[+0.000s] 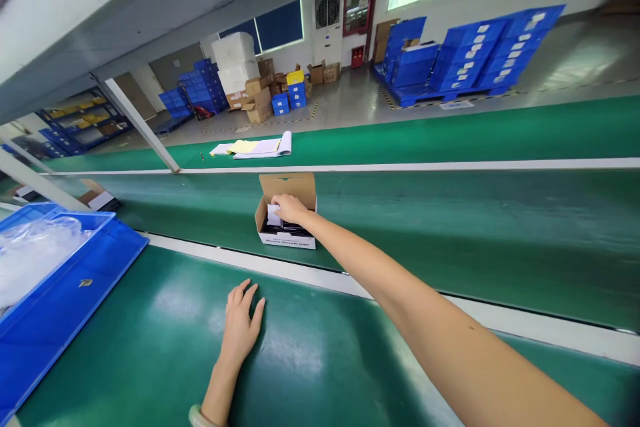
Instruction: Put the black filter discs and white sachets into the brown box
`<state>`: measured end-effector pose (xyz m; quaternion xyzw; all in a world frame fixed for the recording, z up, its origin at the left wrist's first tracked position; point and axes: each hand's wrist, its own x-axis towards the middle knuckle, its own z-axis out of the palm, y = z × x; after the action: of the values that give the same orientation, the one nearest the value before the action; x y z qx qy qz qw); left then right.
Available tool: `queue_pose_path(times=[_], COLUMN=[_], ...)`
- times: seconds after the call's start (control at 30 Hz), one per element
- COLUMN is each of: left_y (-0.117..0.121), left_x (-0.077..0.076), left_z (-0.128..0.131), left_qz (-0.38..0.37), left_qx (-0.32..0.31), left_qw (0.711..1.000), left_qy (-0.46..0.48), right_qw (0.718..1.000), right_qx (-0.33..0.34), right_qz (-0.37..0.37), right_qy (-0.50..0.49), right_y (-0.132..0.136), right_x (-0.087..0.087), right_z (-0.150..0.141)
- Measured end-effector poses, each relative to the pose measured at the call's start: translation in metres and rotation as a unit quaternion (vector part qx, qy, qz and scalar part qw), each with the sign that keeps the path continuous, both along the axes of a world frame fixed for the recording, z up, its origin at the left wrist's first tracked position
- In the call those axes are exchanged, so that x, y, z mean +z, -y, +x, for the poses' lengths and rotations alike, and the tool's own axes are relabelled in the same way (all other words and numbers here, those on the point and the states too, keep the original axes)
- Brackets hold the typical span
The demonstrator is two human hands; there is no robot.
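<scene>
Left hand (241, 322): fingers loosely spread, over tabletop (165, 347), nearer than carton. Carton (295, 242): open, unbraced, could slide if pushed. Right hand (292, 209): inside carton, at white piece (273, 216), grip indistinct; pressing askew might crumple piece against black contents (286, 229).

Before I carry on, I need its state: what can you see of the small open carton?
The carton looks like cardboard, white outside with dark print on the front, brown inside. It sits upright on the green belt, its lid raised at the back and a side flap folded outward. Inside are dark items and a white piece. The right hand reaches in at that piece; its grip is unclear.
</scene>
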<state>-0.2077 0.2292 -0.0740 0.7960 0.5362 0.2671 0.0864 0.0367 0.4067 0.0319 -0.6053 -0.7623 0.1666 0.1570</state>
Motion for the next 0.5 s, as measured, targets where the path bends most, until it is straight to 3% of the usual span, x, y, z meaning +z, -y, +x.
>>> queue_pose_path(times=[0.17, 0.3, 0.4, 0.5], left_y=[-0.002, -0.004, -0.008, -0.012], left_x=[0.0, 0.0, -0.001, -0.002], left_z=[0.001, -0.004, -0.009, -0.011], left_qz=[0.005, 0.011, 0.018, 0.032], left_qx=[0.001, -0.01, -0.021, -0.023], left_qw=[1.0, 1.0, 0.999, 0.999], left_qy=[-0.014, -0.022, -0.026, -0.025], right_qw=[0.996, 0.99, 0.988, 0.985], right_qx=[0.018, 0.056, 0.075, 0.089], right_qz=[-0.011, 0.03, 0.069, 0.113], right_qy=[0.085, 0.123, 0.12, 0.098], right_y=[0.01, 0.033, 0.07, 0.137], right_x=[-0.017, -0.002, 0.02, 0.036], right_z=[-0.003, 0.003, 0.028, 0.075])
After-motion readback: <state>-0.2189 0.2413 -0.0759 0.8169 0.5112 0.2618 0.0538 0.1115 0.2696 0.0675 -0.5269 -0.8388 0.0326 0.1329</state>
